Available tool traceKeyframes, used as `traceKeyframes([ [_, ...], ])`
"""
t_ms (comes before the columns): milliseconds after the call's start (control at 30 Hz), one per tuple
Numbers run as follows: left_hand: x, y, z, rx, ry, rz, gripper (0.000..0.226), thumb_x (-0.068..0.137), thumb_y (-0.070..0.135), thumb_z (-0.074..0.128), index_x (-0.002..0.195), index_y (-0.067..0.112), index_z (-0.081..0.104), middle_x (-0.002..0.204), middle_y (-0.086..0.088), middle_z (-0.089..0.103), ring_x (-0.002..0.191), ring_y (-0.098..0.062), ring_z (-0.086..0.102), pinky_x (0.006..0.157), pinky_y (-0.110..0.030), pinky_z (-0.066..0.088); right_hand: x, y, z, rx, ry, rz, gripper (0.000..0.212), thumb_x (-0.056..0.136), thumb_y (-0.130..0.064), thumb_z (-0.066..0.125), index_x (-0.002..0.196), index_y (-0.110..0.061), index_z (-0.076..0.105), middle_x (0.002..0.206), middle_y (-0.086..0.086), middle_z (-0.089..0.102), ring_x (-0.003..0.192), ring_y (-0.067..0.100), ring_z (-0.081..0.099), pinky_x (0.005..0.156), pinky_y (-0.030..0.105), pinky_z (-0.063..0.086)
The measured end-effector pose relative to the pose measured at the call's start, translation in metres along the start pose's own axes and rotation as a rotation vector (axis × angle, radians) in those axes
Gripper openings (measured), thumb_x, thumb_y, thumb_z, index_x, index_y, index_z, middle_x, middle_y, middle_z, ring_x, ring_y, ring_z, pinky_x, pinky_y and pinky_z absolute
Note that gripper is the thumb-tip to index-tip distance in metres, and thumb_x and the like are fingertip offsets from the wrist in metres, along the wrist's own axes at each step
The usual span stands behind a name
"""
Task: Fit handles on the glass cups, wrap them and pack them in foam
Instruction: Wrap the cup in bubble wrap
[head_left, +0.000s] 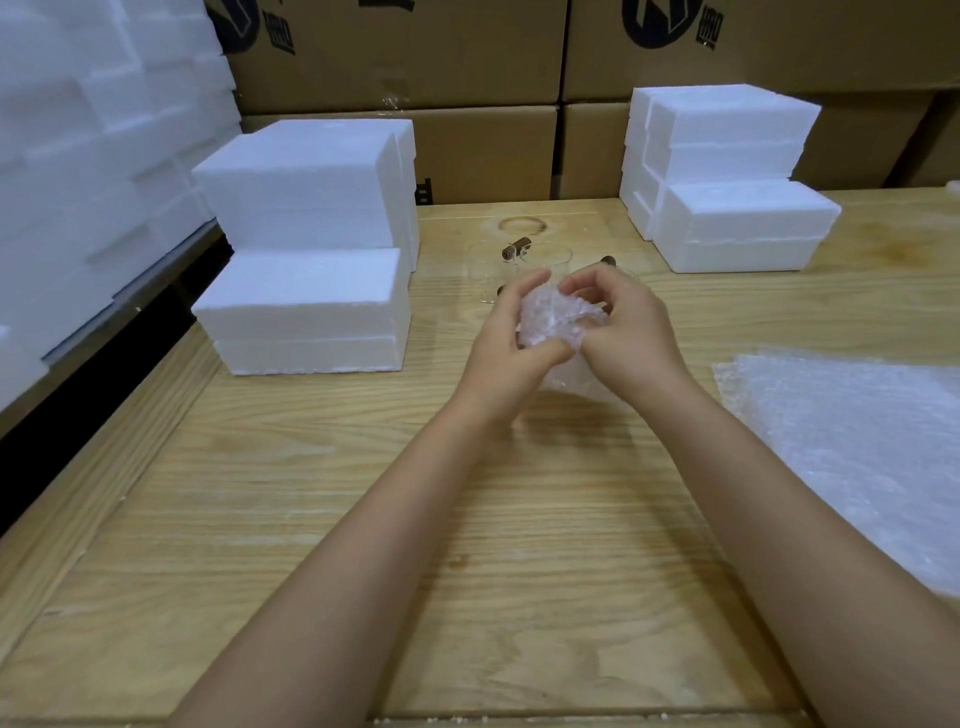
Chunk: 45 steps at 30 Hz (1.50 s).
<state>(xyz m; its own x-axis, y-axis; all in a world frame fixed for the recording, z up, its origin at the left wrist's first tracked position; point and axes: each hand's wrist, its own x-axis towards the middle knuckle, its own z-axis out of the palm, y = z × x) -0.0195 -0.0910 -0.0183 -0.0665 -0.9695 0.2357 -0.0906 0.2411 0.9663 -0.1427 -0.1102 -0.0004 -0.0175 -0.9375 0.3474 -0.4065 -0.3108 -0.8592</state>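
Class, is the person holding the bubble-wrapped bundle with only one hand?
No, the left hand and the right hand both grip the bubble-wrapped bundle.

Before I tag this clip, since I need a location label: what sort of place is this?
Likely a warehouse packing bench: cardboard cartons stacked behind the wooden table, foam boxes piled on it, left hand and right hand gripping a bubble-wrap bundle.

I saw a crumpled bubble-wrap bundle (558, 317) raised just above the table, mid-frame. Close behind it stood a clear glass cup (485, 275), upright, with a brown cylindrical handle (517, 248) at its rim. Flat bubble-wrap sheets (852, 441) lay at right. Closed white foam boxes (306, 296) stood stacked left and far right.
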Motion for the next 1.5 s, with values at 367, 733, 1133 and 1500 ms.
traceKeyframes([
  [367,0.006,-0.003,-0.004,-0.005,0.407,-0.117,0.047,0.079,-0.008,0.05,0.116,0.018,0.059,0.109,-0.005,0.067,0.101,-0.022,0.065,0.086,-0.035,0.055,-0.002,-0.001,0.009,-0.016,-0.413,0.089,0.055,0.084,-0.013,0.06,0.135,-0.028,0.044,0.126,-0.006,0.057,0.114,0.015,0.055,0.099,0.035,0.045],
  [733,0.001,-0.004,0.005,-0.033,0.235,-0.014,0.042,0.085,0.003,0.062,0.121,0.022,0.05,0.109,0.011,0.062,0.103,-0.009,0.061,0.089,-0.018,0.05,-0.001,0.003,0.008,-0.2,-0.17,0.182,0.013,0.078,-0.011,0.056,0.086,-0.015,0.066,0.074,0.001,0.066,0.063,0.012,0.061,0.047,0.017,0.045],
  [1133,0.003,-0.013,0.0,0.037,0.294,-0.052,0.035,0.069,0.009,0.05,0.096,0.03,0.057,0.087,0.012,0.063,0.082,-0.01,0.06,0.065,-0.017,0.048,-0.005,-0.003,0.011,-0.299,-0.278,0.147,0.017,0.086,-0.016,0.047,0.076,-0.013,0.061,0.06,-0.002,0.061,0.045,0.0,0.057,0.038,0.011,0.035],
  [1500,-0.002,-0.017,-0.021,0.305,-0.196,0.318,0.084,0.072,0.015,0.079,0.14,0.039,0.037,0.131,0.04,0.041,0.125,0.004,0.046,0.1,-0.016,0.041,0.006,-0.003,-0.026,-0.116,-0.479,0.332,0.029,0.086,-0.038,0.064,0.08,-0.01,0.064,0.047,0.004,0.06,0.033,0.013,0.045,0.033,0.015,0.028],
])
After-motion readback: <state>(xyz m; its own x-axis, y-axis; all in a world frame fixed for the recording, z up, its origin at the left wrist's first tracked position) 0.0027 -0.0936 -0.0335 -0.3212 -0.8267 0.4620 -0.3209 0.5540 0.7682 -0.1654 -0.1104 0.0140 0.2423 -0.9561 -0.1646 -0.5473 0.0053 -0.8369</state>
